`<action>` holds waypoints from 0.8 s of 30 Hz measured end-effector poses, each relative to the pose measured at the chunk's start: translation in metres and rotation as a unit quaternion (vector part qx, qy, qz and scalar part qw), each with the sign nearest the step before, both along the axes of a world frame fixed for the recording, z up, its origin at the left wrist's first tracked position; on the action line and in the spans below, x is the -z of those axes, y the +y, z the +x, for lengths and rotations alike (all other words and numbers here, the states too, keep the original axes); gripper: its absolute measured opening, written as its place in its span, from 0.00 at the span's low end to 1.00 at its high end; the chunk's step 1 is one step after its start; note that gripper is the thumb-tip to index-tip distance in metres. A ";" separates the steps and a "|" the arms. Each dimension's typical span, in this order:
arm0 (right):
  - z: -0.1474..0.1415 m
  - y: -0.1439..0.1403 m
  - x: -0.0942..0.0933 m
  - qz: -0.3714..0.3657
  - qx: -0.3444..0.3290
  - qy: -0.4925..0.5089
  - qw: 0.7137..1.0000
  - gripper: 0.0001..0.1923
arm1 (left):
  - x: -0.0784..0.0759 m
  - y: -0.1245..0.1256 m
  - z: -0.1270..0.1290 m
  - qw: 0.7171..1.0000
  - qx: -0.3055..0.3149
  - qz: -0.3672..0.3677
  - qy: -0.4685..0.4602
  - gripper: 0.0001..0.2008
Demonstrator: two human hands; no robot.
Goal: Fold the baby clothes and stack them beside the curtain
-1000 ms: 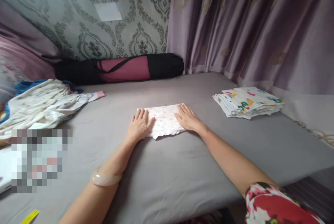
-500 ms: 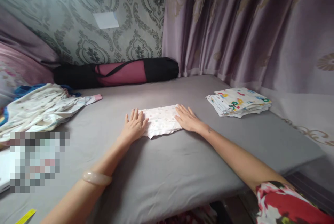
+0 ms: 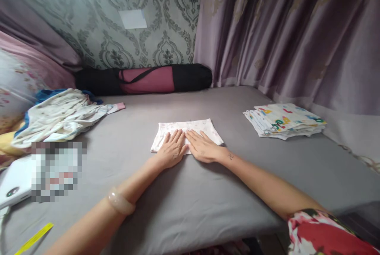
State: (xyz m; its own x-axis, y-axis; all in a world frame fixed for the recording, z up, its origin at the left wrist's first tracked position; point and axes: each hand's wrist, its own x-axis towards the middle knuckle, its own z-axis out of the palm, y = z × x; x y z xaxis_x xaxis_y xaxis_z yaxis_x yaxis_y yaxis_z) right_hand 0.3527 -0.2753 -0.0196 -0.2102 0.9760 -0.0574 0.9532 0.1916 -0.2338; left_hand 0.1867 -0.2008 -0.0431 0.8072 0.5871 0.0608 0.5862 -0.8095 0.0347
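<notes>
A white cloth with a small faint print (image 3: 196,125) lies folded into a flat, roughly rectangular shape in the middle of the grey sheet (image 3: 190,191). My left hand (image 3: 173,149) rests flat on its near part, fingers stretched out. Beside it, almost touching, my right hand (image 3: 203,146) presses flat on the same cloth with its fingers pointing away from me. Both palms cover the middle of the cloth's near edge. Nothing is gripped in either hand.
A stack of folded printed cloths (image 3: 287,120) sits at the right. At the left lie a loose pile of clothes (image 3: 62,114), a white device (image 3: 20,179) beside a blurred-out patch, and a yellow strip (image 3: 35,239). A long black and maroon bag (image 3: 148,80) lies along the wall.
My hands have moved inward from the cloth's two ends to its middle near edge, where they lie side by side. The view has shifted slightly to the left.
</notes>
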 end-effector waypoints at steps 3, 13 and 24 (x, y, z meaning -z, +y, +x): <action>0.004 0.008 -0.002 0.012 0.031 0.001 0.999 0.32 | -0.005 0.003 0.000 1.000 0.001 0.003 -0.008 0.32; 0.011 0.034 -0.003 0.011 0.064 0.006 0.998 0.32 | -0.008 0.039 0.007 1.000 -0.016 -0.012 -0.020 0.27; 0.017 0.050 0.008 0.021 0.067 0.035 0.997 0.30 | -0.005 0.055 0.012 0.999 -0.018 0.002 -0.031 0.23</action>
State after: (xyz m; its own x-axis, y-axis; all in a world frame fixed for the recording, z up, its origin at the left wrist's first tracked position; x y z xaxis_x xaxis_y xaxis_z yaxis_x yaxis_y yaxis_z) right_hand 0.3696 -0.2249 -0.0275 -0.0799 0.9968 -0.0064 0.9526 0.0745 -0.2948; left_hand 0.1987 -0.1456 -0.0379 0.7805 0.6148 0.1132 0.6111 -0.7886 0.0691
